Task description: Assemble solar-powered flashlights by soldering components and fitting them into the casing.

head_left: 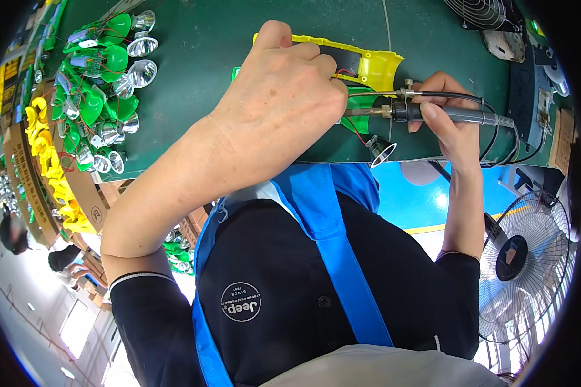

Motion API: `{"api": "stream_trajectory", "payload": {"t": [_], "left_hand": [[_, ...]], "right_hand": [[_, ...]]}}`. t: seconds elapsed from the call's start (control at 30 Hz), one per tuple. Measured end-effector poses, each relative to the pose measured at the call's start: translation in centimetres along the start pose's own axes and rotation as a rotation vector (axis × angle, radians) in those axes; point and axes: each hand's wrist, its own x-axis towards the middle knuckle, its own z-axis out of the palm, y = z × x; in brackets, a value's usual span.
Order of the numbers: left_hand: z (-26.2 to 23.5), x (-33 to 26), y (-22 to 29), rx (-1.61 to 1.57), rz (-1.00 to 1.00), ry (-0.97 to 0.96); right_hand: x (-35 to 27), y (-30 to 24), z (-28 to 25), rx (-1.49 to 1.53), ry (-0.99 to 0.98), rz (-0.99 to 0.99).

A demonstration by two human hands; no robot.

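The counter ran beneath both hands. The yellow shell lay partly behind the left hand, whose fingers were too hidden to tell their grip. The right hand had its fingers clamped on the soldering iron. Between both hands' fingers was a green part; nearer the body, a reflector.

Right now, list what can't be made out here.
Soldering iron tip: head view, hidden behind the left hand.
What the left fingertips touch: head view, behind that hand.
Rest of the green piece: head view, under the left hand.
Wire grille: head view, cut off by the upper edge.
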Motion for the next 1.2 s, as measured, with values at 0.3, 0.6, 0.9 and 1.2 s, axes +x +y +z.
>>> {"api": "stream_trajectory", "payload": {"t": [0.3, 0.6, 0.9, 1.2], "left_hand": [[0.3, 0.0, 0.0, -0.005, 0.011, 0.004], [0.4, 0.7, -2.0, -0.247, 0.053, -0.021], [1.2, 2.7, -8.1, -0.305, 0.017, 0.063], [3.6, -5.5, -3.3, -0.236, -0.014, 0.335]], "right_hand": [[-1.4, 0.9, -0.6, 0.095, 0.107, -0.124], [-1.5, 1.7, -1.3, 0.221, 0.188, -0.196], [3.3, -1.5, 0.8, -0.022, 0.344, -0.734], [13.0, -1.6, 2.9, -0.338, 0.363, -0.813]]}}
